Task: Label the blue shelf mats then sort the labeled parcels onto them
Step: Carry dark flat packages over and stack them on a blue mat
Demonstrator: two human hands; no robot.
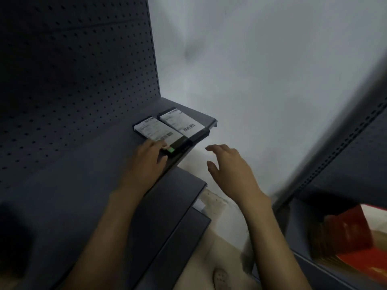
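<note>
Two dark parcels side by side at frame centre on a grey shelf [83, 164], nearer parcel [159, 132] and farther parcel [181, 121] each topped with a white barcode label, print too blurred to read, left hand [149, 159] resting fingertips on the nearer parcel's front end by a small green tag [171, 151], right hand [228, 164] hovering just right of the shelf edge, fingers spread and relaxed, holding nothing, red box [351, 233] on a lower right shelf.

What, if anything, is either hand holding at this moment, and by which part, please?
The left hand touches the near end of the nearer parcel on the shelf; whether it grips is unclear. The right hand holds nothing.
</note>
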